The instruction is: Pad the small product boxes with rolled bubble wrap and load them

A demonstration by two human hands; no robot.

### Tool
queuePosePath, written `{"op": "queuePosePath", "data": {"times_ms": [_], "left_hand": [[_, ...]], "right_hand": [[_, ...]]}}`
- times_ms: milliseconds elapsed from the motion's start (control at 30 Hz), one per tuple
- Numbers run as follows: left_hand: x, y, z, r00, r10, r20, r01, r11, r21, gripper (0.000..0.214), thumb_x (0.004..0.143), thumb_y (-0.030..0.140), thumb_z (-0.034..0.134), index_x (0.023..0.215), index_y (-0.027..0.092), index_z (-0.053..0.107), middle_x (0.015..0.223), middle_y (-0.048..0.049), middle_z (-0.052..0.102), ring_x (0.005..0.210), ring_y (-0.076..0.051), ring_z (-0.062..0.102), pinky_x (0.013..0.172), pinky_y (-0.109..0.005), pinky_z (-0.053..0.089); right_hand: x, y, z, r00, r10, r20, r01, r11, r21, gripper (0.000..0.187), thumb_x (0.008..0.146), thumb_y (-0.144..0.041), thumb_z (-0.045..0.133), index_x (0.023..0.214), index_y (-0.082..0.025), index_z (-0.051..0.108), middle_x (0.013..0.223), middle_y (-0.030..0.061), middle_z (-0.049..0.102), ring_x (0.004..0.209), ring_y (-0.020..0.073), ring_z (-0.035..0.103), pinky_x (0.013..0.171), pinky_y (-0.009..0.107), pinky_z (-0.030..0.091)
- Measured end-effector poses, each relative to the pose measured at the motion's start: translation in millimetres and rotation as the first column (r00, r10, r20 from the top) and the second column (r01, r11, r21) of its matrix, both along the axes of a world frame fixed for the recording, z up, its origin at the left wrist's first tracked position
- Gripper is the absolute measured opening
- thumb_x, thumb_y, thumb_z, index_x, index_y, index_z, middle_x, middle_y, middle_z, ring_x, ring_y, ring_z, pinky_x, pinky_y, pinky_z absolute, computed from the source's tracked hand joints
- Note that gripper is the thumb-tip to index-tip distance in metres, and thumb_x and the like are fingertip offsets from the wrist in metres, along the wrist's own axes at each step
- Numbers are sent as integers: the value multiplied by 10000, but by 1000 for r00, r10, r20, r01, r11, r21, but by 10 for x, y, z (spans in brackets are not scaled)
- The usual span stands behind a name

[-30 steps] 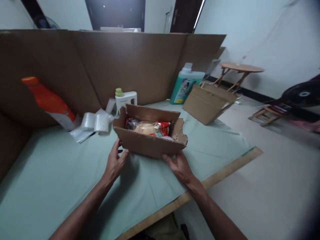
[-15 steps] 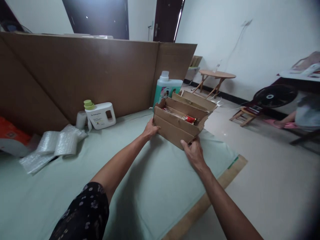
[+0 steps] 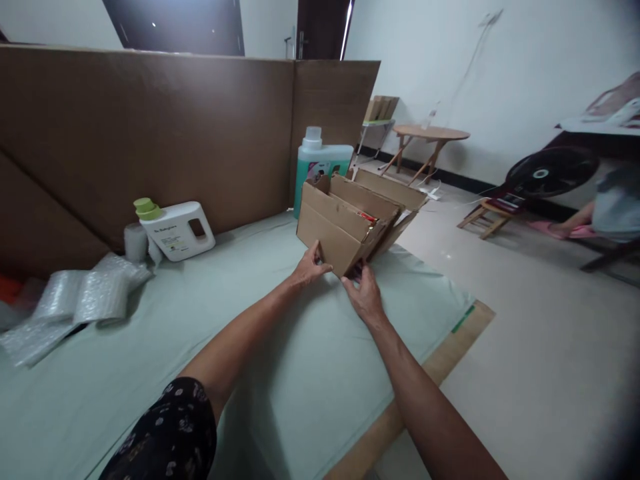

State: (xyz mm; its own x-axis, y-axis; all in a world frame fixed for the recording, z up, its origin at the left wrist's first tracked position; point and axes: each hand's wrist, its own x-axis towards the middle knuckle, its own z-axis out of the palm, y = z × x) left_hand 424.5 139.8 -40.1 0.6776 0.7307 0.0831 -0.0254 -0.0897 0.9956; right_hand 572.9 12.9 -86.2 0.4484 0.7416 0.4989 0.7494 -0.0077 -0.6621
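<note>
An open brown cardboard box point(image 3: 333, 230) with snack packets inside sits on the pale green table cover point(image 3: 280, 347), pressed against a second cardboard box point(image 3: 395, 193) behind it. My left hand point(image 3: 311, 265) grips the box's near lower edge, fingers curled on the cardboard. At the box's near right corner my right hand point(image 3: 364, 293) pinches the cardboard. A sliver of red packet point(image 3: 369, 217) shows at the box's top.
A teal detergent bottle point(image 3: 316, 165) stands behind the boxes. A white jug with a green cap point(image 3: 175, 228) and bubble wrap rolls point(image 3: 85, 297) lie left. Tall cardboard sheets point(image 3: 150, 133) wall the back. The table's edge point(image 3: 440, 360) runs right; a person sits far right.
The box has moved away from me and to the right, up against the second box near the teal bottle. Both hands have shifted closer together on its near side.
</note>
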Motion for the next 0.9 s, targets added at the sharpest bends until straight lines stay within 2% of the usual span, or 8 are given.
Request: {"op": "queuePosePath", "data": {"times_ms": [200, 300, 400, 433, 533, 600, 700, 900], "left_hand": [[-67, -72, 43, 994, -15, -108, 33, 985, 168, 919, 750, 267, 684, 1574, 106, 309, 1581, -195, 428, 1405, -372, 468, 1155, -498, 402], [-300, -409, 39, 982, -4, -189, 62, 951, 303, 826, 738, 240, 692, 1509, 116, 425, 1583, -195, 429, 1481, -381, 359, 1231, -537, 269], [-756, -928, 35, 962, 3, -273, 122, 891, 438, 628, 775, 248, 680, 1387, 163, 567, 1558, -163, 474, 1490, -363, 348, 1250, -554, 196], [-946, -1112, 42, 946, 10, -323, 165, 844, 510, 552, 820, 276, 658, 1357, 166, 590, 1553, -162, 479, 1485, -359, 358, 1247, -561, 186], [-1561, -1615, 99, 852, 111, -511, 354, 598, 719, 513, 964, 421, 530, 1401, 153, 537, 1553, -188, 461, 1469, -360, 382, 1215, -561, 236], [-1976, -1888, 154, 807, 180, -563, 411, 513, 754, 541, 996, 482, 474, 1432, 161, 497, 1553, -180, 465, 1470, -345, 387, 1207, -529, 261], [-2568, -2243, 209, 781, 227, -582, 395, 542, 742, 546, 1003, 499, 458, 1444, 179, 480, 1569, -157, 459, 1490, -321, 368, 1218, -498, 259], [-3461, -2848, 157, 744, 290, -602, 217, 747, 628, 578, 976, 460, 531, 1476, 179, 461, 1629, -150, 381, 1537, -317, 296, 1268, -494, 195]], "right_hand": [[-51, -37, 26, 995, -100, -25, 99, 994, -39, 633, 788, -344, 596, 1369, -102, 526, 1231, 212, 642, 1059, 294, 651, 886, 451, 568], [-26, -62, 102, 989, -145, -15, 144, 988, -63, 372, 754, -286, 533, 1072, -153, 673, 1034, 151, 697, 909, 264, 665, 848, 422, 558], [-21, -71, 222, 988, -154, 2, 154, 984, -88, 192, 703, -265, 510, 794, -212, 670, 905, 105, 701, 875, 255, 645, 872, 408, 524], [-34, -70, 268, 989, -150, 4, 150, 984, -99, 164, 690, -263, 506, 744, -222, 656, 878, 101, 697, 867, 256, 639, 873, 403, 513], [-115, -48, 397, 990, -144, 9, 143, 979, -144, 128, 666, -267, 497, 672, -237, 621, 817, 118, 671, 817, 269, 611, 834, 411, 488], [-188, -14, 459, 989, -144, 23, 146, 973, -180, 101, 648, -282, 499, 646, -250, 595, 780, 124, 643, 765, 281, 582, 788, 434, 471], [-294, 31, 511, 990, -121, 67, 133, 960, -245, 69, 624, -311, 537, 633, -264, 587, 771, 116, 629, 735, 288, 559, 752, 445, 457], [-411, 72, 585, 973, -115, 198, 178, 923, -341, 149, 660, -335, 569, 709, -247, 679, 880, 128, 681, 880, 312, 619, 818, 430, 479]]}}
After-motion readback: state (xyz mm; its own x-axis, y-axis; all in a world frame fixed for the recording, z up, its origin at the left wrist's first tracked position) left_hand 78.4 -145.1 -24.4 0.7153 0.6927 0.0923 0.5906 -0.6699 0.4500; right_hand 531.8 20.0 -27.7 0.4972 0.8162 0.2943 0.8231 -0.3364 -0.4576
